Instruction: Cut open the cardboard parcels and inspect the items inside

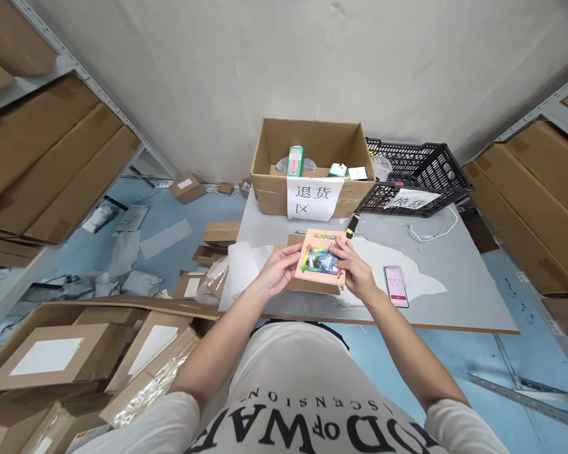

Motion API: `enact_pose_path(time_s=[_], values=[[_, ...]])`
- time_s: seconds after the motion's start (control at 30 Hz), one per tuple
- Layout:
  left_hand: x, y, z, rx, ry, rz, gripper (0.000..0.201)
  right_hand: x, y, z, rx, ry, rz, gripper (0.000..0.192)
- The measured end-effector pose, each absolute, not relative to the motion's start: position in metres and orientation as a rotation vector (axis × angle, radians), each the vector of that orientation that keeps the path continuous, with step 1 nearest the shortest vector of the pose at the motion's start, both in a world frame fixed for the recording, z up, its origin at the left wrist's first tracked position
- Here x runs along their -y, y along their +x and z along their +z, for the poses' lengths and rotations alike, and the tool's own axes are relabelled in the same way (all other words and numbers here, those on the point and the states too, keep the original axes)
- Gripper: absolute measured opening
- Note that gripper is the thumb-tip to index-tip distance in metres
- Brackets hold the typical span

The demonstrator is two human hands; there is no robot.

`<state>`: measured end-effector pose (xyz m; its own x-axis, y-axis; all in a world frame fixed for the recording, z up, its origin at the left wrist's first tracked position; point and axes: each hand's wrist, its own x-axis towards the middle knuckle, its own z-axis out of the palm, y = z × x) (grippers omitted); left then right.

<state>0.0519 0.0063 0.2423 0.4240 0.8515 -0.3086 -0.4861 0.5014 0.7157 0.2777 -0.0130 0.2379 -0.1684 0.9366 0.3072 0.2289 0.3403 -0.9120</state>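
Between my two hands is a peach-coloured book (pixel 320 257) with a bright rainbow-framed picture on its front. My left hand (pixel 280 270) grips its left edge, thumb and fingers closed on it. Across the right side of the cover lie the fingers of my right hand (pixel 355 270), also holding it. Directly beneath the book, partly hidden by it, a brown cardboard box (pixel 312 289) rests on the grey table (pixel 473 290). A yellow-and-black box cutter (pixel 353 226) lies just beyond my right hand.
A labelled cardboard box (pixel 269 195) with small packages stands at the back, beside a black plastic crate (pixel 421 165). A lit phone (pixel 396 287) lies to the right, near a white cable (pixel 428 238). Parcels fill a large carton (pixel 123 304) at left. Shelves flank both sides.
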Motion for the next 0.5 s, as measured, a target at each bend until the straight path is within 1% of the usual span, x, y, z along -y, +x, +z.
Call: enact_pose_path(time_s=[0.1,0.17,0.2,0.27,0.33,0.37,0.43,0.5], values=[[0.001,0.055,0.227,-0.783,0.589,0.951,0.052,0.019,0.274,0.222,1.528,-1.150,0.815,0.022],[0.005,0.059,0.218,-0.805,0.595,0.995,0.054,0.023,0.270,0.210,1.309,-1.207,0.849,0.031],[0.006,0.060,0.214,-0.813,0.602,1.011,0.056,0.024,0.268,0.205,1.185,-1.217,0.942,0.038],[0.007,0.063,0.207,-0.828,0.616,1.025,0.059,0.027,0.265,0.196,0.964,-1.194,1.227,0.050],[0.008,0.064,0.202,-0.847,0.614,1.028,0.062,0.028,0.264,0.190,0.830,-1.174,1.460,0.058],[0.008,0.065,0.199,-0.853,0.610,1.026,0.063,0.029,0.264,0.188,0.796,-1.181,1.516,0.060],[0.007,0.065,0.195,-0.857,0.605,1.021,0.063,0.029,0.263,0.186,0.771,-1.215,1.558,0.060],[0.007,0.065,0.192,-0.849,0.604,1.018,0.062,0.030,0.264,0.186,0.763,-1.226,1.595,0.055]])
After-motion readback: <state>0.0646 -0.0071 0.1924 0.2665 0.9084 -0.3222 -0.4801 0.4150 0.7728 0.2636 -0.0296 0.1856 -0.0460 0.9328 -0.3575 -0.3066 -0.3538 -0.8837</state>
